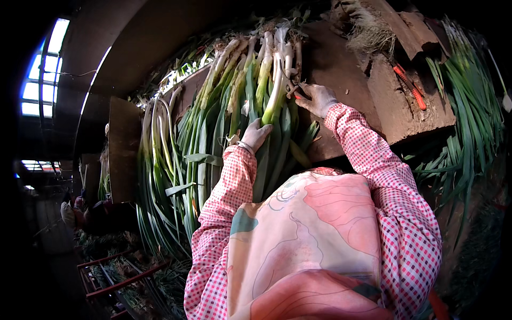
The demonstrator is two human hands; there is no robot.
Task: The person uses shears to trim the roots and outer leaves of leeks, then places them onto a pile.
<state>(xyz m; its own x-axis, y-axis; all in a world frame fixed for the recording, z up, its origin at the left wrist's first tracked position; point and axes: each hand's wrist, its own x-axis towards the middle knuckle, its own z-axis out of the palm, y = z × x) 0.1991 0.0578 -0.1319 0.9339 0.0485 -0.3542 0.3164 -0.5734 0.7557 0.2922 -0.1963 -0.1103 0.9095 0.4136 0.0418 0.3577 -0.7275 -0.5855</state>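
My left hand is closed around the green upper part of a leek, whose pale root end points away from me. My right hand pinches a small dark metal tool with a bit of orange on it, against the leek's right side. Its exact kind cannot be told. A row of leeks lies side by side to the left, roots at the far end and green leaves hanging towards me.
A brown board lies under the leeks. To the right, a red-handled hand tool rests on a rough wooden block. More long green onions hang at far right. Red metal rails stand lower left, near a person's hand.
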